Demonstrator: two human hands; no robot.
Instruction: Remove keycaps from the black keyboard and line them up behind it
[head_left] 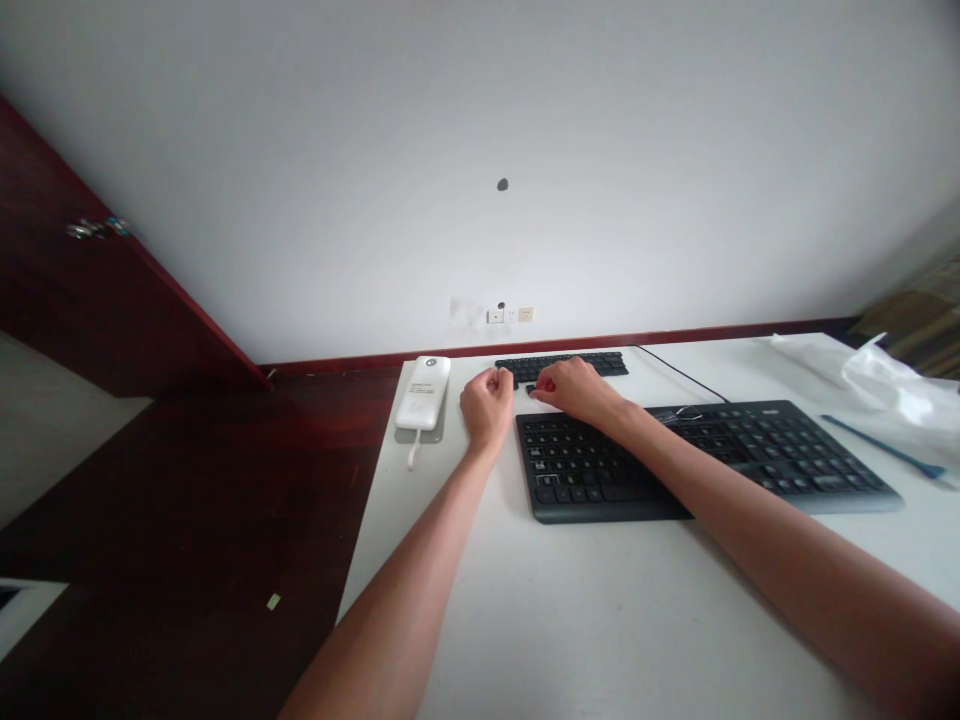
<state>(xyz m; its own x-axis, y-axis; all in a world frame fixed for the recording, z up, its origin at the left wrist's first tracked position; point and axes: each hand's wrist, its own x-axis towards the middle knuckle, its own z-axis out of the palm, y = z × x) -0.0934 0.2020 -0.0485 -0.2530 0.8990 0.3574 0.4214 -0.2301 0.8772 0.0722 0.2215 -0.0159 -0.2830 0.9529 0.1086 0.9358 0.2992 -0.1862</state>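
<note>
Close to the far edge of the white table point(480, 620), my left hand point(489, 402) is closed with its fingertips curled together; whatever they hold is hidden. My right hand point(574, 390) reaches over the large black keyboard point(630, 500), its thumb and fingers pinched at a small black keycap point(531, 389). Just behind both hands lie rows of black keycaps point(607, 362). A thin wire tool point(686, 412) rests on the keyboard's upper edge, partly behind my right forearm. My right arm covers the keyboard's middle.
A white power bank point(422, 395) with a short strap lies at the table's far left. On the right are a dark blue stick-like tool point(885, 447) and a crumpled clear plastic bag point(892, 385). The keyboard's black cable point(679, 372) runs to the back edge, before the wall.
</note>
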